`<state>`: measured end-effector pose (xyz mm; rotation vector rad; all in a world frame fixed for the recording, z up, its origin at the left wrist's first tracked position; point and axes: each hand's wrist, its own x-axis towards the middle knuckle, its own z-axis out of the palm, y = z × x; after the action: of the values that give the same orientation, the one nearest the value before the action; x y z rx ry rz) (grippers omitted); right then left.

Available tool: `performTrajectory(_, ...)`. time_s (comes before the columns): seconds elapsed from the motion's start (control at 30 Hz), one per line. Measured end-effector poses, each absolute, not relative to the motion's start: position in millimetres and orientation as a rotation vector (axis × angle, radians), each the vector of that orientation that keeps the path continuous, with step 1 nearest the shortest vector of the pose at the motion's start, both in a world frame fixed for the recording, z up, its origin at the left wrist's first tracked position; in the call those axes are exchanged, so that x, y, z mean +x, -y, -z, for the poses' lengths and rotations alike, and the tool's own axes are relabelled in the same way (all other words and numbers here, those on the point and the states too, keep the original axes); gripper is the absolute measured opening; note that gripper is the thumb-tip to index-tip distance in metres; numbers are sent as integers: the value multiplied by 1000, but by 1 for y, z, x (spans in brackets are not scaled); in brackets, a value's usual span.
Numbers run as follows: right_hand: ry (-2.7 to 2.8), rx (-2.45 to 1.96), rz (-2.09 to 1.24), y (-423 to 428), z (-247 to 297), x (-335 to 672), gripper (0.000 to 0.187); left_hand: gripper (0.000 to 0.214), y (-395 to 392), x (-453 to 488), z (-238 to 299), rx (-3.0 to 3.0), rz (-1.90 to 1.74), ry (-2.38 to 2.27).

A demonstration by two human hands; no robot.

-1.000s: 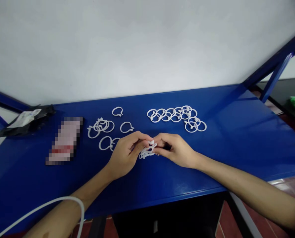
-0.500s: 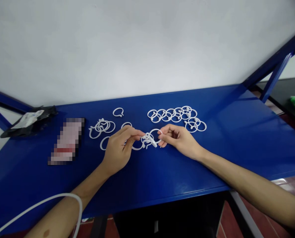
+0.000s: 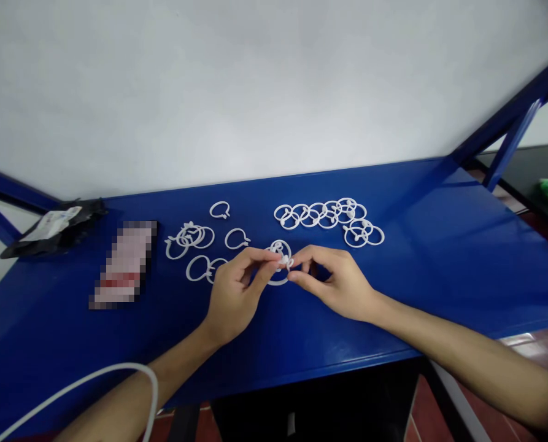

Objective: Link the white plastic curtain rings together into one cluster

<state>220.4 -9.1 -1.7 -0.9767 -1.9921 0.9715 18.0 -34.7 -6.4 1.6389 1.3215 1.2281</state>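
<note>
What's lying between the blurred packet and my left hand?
Head view: two loose white rings on the blue table, beside the left hand; otherwise bare.

My left grip and right grip hide part of the small white rings, the flat thing on the bench is blurred, and the cord leaves the picture.

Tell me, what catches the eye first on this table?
The left hand and right hand meet mid-table, together pinching a ring bunch just above the blue table. Behind the right hand lies a row of overlapping white rings. Loose rings are scattered behind the left hand.
</note>
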Motion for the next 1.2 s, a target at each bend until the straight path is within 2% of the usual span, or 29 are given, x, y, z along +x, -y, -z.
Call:
performTrajectory(0.23, 1848, -1014, -1108, 13, 7, 219, 13, 12, 39, 18, 10, 1755, -1163, -1347)
performTrajectory(0.5, 1953, -863, -963, 14, 7, 221, 12, 8, 38, 20, 6, 1991, -1250, -1289)
performTrajectory(0.9, 2155, -650, -739, 17, 4, 226, 9, 15, 41, 24, 10, 2409, -1384, -1041)
performTrajectory(1.07, 2293, -669, -748, 0, -5, 239, 11, 15, 29, 19, 9, 2564, -1291, -1065)
performTrajectory(1.2, 2446, -886, -510, -25, -14, 275, 16, 29, 19, 8, 18, 2701, -1031, -1253)
